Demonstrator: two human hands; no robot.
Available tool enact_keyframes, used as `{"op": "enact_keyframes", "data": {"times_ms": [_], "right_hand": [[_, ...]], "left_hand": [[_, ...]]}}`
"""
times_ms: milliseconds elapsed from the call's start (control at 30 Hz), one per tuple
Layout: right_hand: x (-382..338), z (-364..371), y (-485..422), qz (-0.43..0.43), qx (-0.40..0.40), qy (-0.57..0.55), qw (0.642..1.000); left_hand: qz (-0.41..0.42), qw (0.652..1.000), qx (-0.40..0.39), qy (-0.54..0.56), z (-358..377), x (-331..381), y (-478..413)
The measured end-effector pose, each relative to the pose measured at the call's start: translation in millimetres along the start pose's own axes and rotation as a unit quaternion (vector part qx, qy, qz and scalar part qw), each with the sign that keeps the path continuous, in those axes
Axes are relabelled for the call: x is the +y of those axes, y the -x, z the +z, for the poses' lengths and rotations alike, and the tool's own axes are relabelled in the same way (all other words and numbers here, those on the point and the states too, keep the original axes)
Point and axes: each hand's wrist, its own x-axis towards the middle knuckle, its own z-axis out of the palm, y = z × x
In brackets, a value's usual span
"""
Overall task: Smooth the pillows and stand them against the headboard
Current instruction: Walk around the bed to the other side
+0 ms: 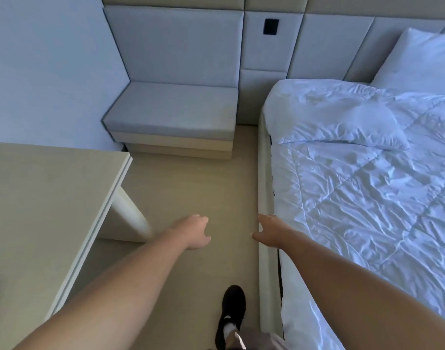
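Note:
One white pillow (337, 122) lies flat and wrinkled on the bed's near corner, on top of the quilt. A second white pillow (418, 61) leans against the padded headboard (330, 46) at the far right. My left hand (196, 232) hangs over the floor with fingers loosely apart, holding nothing. My right hand (267, 231) is beside the bed frame's edge, fingers apart, empty. Both hands are well short of the flat pillow.
A white quilted duvet (380, 210) covers the bed. A grey upholstered bench (173, 114) stands in the corner ahead. A pale table (39, 198) with a leg fills the left side. My dark shoe (230, 317) is on the beige floor between table and bed.

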Motion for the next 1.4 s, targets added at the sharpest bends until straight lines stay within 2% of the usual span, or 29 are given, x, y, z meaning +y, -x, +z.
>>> {"op": "enact_keyframes", "data": {"times_ms": [200, 500, 667, 967, 1167, 1400], "right_hand": [[15.1, -76.3, -75.0, 0.014, 0.006, -0.023, 1.000], [37.1, -160.9, -208.0, 0.055, -0.020, -0.001, 0.998], [39.6, -236.2, -308.6, 0.086, -0.002, -0.014, 0.996], [54.3, -350.8, -424.3, 0.139, 0.022, -0.055, 0.988], [106.0, -384.7, -485.3, 0.173, 0.007, -0.087, 0.981], [205.1, -439.1, -564.4, 0.218, 0.030, -0.157, 0.963]], "left_hand": [[0.025, 1.000, 0.005, -0.013, -80.6, 11.1, -93.0], [0.079, 0.997, -0.009, -0.003, -175.4, 14.8, -255.6], [0.132, 0.988, -0.004, -0.083, -246.5, -2.9, -366.0], [0.188, 0.976, -0.010, -0.109, -378.8, 5.8, -517.6], [0.217, 0.964, -0.031, -0.149, -426.8, 41.8, -608.8], [0.255, 0.949, -0.041, -0.182, -488.5, 124.4, -725.4]]}}
